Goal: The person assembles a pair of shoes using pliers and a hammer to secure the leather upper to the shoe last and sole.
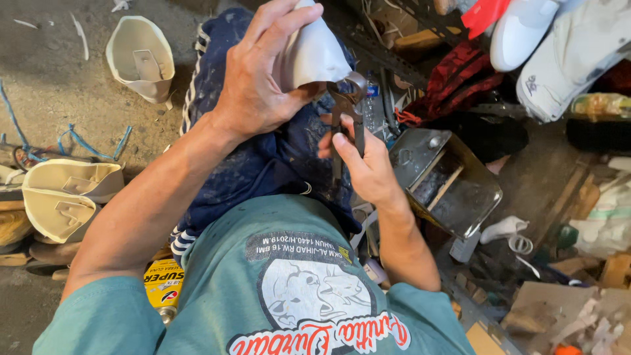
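As a seated person bends over a lap covered in dark blue cloth (263, 164), two bare hands work on one white shoe upper (315, 56) above the knees. The left hand (256, 85) is closed around the upper, thumb and fingers wrapped over its near side, holding it just above the one pair of pincers (347, 108). The right hand (365, 164) grips the pincers' handles from below, and the curved metal head meets the upper's lower edge, so the tool stands between the two hands and touches the upper.

Three more cream uppers lie on the concrete floor (59, 85): one (141, 56) open side up near the top left, and two (62, 197) stacked against the left edge. Blue cords (85, 141) trail across the floor between them, leaving a bare stretch of concrete to the left of the lap. One yellow tin (163, 286) sits by the left elbow at the bottom.

To the right, room is tight. One open, dented metal can (447, 184) stands just beside the right wrist, with scraps, wood offcuts and cardboard crowding the lower right corner. Two white shoes (552, 46) rest at the top right corner, above a red cloth (453, 85).
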